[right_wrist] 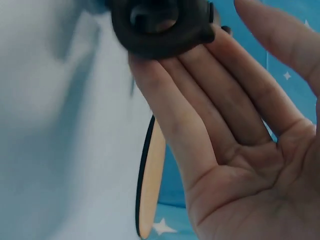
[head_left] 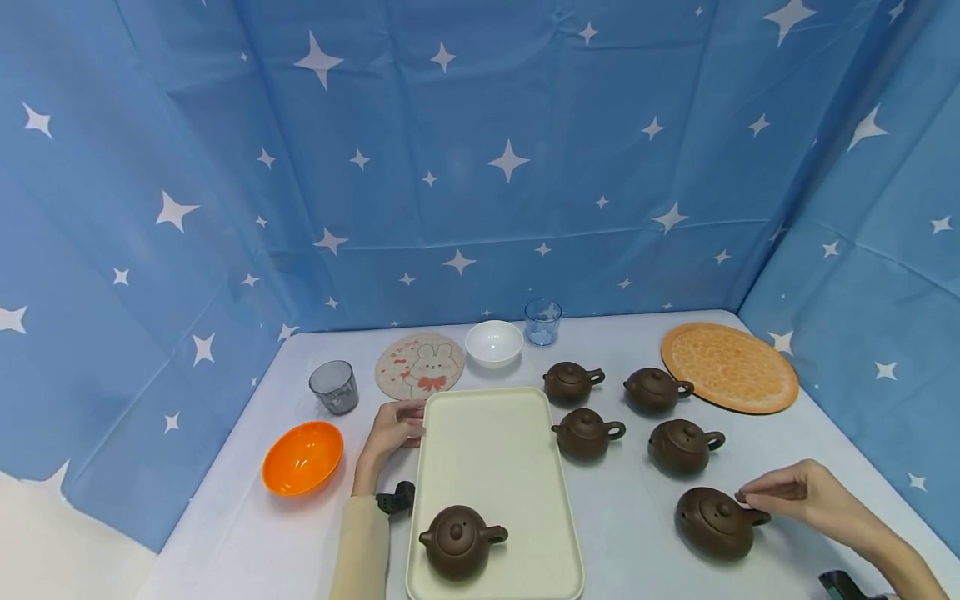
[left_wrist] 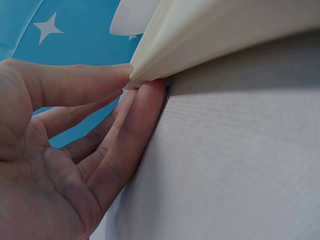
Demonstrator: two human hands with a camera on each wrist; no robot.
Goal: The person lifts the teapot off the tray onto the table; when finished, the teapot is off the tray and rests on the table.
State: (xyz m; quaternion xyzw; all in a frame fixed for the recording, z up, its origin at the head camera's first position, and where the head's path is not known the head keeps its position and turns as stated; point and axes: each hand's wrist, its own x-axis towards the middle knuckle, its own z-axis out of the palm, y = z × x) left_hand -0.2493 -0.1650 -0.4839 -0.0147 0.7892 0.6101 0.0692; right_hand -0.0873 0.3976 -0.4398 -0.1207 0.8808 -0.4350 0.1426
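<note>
In the head view, my left hand (head_left: 393,429) pinches the left rim of a cream rectangular tray (head_left: 491,467). The left wrist view shows the thumb above that rim and fingers beneath it. A dark brown teapot (head_left: 456,540) sits on the tray's near end. At right, my right hand (head_left: 791,497) reaches the handle of another brown teapot (head_left: 712,521). The right wrist view has that teapot's handle (right_wrist: 165,47) against the fingertips, with the thumb apart from it; its body is mostly out of that view.
More brown teapots (head_left: 585,433) stand right of the tray. An orange bowl (head_left: 302,458) and grey glass (head_left: 335,387) lie to the left. Behind are a rabbit-patterned round mat (head_left: 420,367), white bowl (head_left: 494,343), blue glass (head_left: 542,322) and orange-tan round board (head_left: 729,367).
</note>
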